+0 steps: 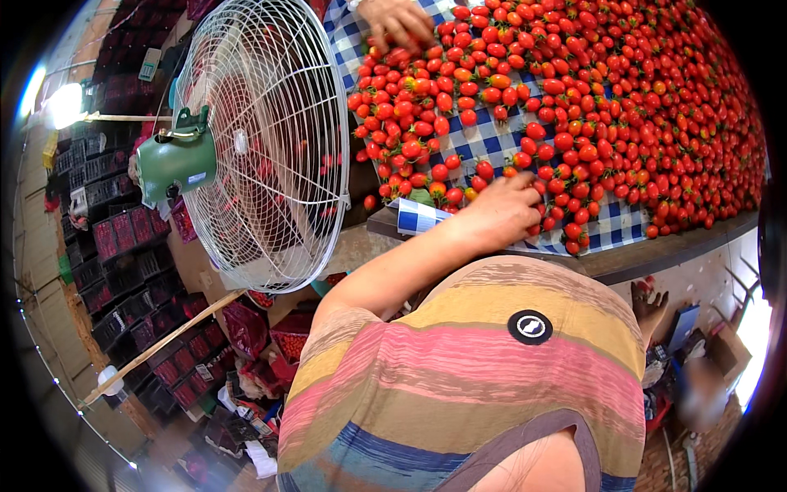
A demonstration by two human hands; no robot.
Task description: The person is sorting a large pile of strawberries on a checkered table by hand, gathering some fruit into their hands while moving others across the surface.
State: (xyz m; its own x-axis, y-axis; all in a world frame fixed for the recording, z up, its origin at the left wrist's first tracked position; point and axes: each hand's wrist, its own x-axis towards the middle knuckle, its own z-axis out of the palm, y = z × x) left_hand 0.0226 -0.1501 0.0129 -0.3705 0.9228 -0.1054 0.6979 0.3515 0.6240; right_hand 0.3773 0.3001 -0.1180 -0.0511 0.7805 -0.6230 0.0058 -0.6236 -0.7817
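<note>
Red cherry tomatoes (pixel 607 107), many with green stems, spread over a blue-and-white checked cloth (pixel 484 139) on a table. My left hand (pixel 508 209) reaches to the near edge of the pile, its fingers bent down and closed around a cherry tomato; the fingertips are partly hidden. Below the table's near edge, at the right, my right hand (pixel 649 307) is in shadow, its fingers curled around small red cherry tomatoes (pixel 645 284). Across the table, another person's hand (pixel 398 20) touches the far left of the pile, slightly blurred.
A large fan (pixel 262 148) with a wire cage and green motor stands close to the left of the table. The dark table edge (pixel 680 244) runs along my front. Stacked dark crates (pixel 139 230) with red contents stand at far left. Boxes (pixel 725 353) lie at lower right.
</note>
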